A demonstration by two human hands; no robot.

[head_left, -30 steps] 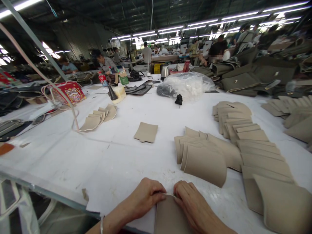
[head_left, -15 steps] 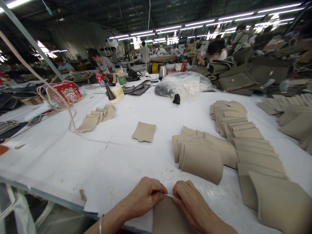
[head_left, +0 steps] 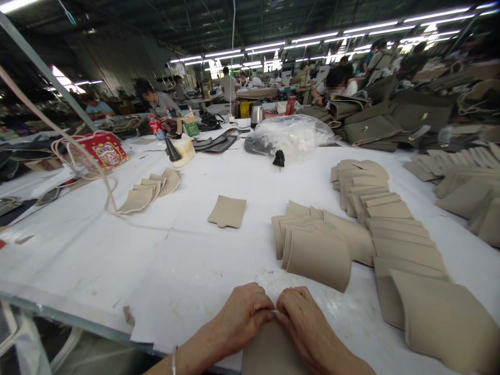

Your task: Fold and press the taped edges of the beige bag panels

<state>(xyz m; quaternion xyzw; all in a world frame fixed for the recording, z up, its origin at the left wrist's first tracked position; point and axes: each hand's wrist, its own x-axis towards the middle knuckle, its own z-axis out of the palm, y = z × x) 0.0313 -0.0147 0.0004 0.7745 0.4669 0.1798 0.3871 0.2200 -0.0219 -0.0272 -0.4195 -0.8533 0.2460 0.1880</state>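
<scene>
While the left hand (head_left: 240,315) and the right hand (head_left: 302,323) meet fingertip to fingertip, both pinch the far edge of a beige panel (head_left: 269,351) lying at the near edge of the white table (head_left: 187,260). The panel juts toward the person over that edge, so a loosened pinch could, I judge, let it slide off. Just beyond the right hand lies a fanned stack of curled panels (head_left: 316,250), near enough for a wide wrist swing to scatter it. A single flat piece (head_left: 227,211) sits well apart.

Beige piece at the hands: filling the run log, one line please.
left hand pinching beige piece top edge | right hand same | table
</scene>
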